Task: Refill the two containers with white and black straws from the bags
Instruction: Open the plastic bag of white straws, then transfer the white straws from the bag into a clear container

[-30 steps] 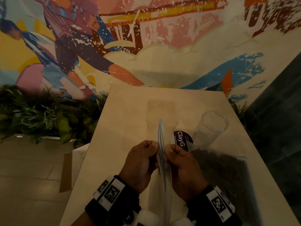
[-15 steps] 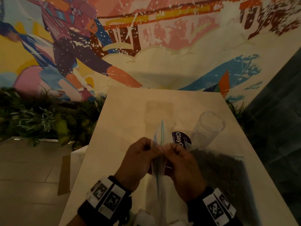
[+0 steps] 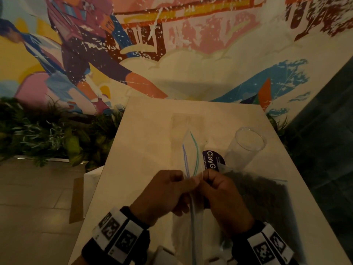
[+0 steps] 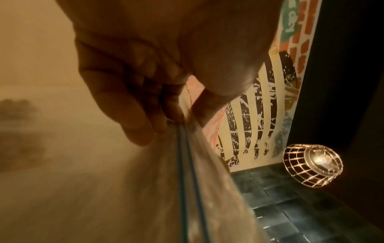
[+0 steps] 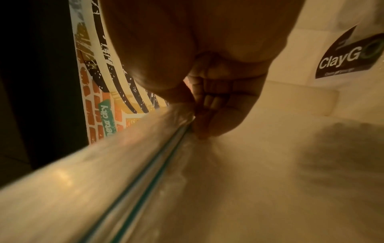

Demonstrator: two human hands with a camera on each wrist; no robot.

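Over the table I hold a clear zip bag (image 3: 191,155) on edge. My left hand (image 3: 181,181) and right hand (image 3: 205,178) each pinch one side of its top, fingertips nearly touching. Beyond my fingers the blue and green zip strips stand apart. The left wrist view shows the bag (image 4: 187,180) with my fingers (image 4: 137,118) curled on its strip. The right wrist view shows the bag (image 5: 145,164) the same way. I cannot make out what is in it. A second bag with black straws (image 3: 263,197) lies flat to the right. Behind it, a clear round container (image 3: 246,146) lies tilted.
The pale table (image 3: 149,140) carries a dark ClayGo sticker (image 3: 212,159) just past my right hand. A faint rectangular outline (image 3: 188,123) shows further back. Green plants (image 3: 47,134) line the floor on the left, below a painted wall. A dark wall rises on the right.
The zip strips, pressed together as one line a second ago, have parted at the far end. My fingertips have come closer together on the bag's top.
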